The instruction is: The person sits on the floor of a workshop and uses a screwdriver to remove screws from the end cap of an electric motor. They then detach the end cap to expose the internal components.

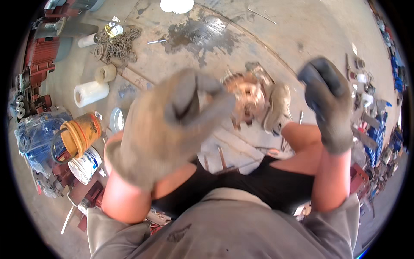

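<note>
Both my hands wear work gloves with dark, coated fingers and are raised above the floor. My left hand is large in the middle of the view, its fingers curled in and its thumb reaching across; motion blurs it. Off to the right, my right hand is closed, fingers bent toward the palm. Whether either hand holds something small cannot be made out. Between and beyond them a rusty, brownish metal machine part sits on the floor, partly covered by my left glove. My shoe stands close to its right side.
At left are a yellow bucket, a white bucket, a clear plastic roll and a heap of chain. An oily stain spreads over the floor ahead. Several loose tools and parts lie between my legs and along the right.
</note>
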The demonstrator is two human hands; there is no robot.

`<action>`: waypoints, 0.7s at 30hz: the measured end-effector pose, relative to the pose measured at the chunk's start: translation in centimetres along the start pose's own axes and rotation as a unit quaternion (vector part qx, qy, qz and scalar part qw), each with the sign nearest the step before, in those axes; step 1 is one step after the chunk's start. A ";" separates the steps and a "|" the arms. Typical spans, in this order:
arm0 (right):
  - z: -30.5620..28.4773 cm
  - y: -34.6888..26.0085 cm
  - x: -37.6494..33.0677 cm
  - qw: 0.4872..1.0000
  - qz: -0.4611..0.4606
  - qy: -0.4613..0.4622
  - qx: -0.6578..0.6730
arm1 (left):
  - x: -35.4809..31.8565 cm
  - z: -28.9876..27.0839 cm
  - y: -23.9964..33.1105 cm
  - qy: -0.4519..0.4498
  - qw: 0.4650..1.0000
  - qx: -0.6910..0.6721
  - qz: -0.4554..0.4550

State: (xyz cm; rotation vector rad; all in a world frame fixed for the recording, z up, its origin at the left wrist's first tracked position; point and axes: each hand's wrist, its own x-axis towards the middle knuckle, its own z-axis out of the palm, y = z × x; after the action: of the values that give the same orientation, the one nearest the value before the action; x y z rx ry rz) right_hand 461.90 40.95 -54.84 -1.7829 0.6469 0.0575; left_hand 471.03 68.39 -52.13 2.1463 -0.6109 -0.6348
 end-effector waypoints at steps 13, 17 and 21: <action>1.7 0.1 -7.7 0.995 -0.096 -0.025 0.003 | -3.9 11.2 -5.5 0.006 0.966 0.202 0.161; 2.4 7.5 -5.0 0.988 -0.102 -0.001 0.118 | -2.9 12.4 -4.3 -0.068 0.996 -0.006 0.055; 3.0 9.8 -4.0 0.973 -0.106 -0.021 0.204 | -0.9 14.1 -6.3 -0.087 0.990 -0.066 -0.088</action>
State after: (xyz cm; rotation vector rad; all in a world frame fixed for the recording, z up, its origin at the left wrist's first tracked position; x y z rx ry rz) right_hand 454.97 43.62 -62.96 -1.4371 0.3994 -0.1714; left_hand 462.92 64.66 -64.81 2.0475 -0.4598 -0.9402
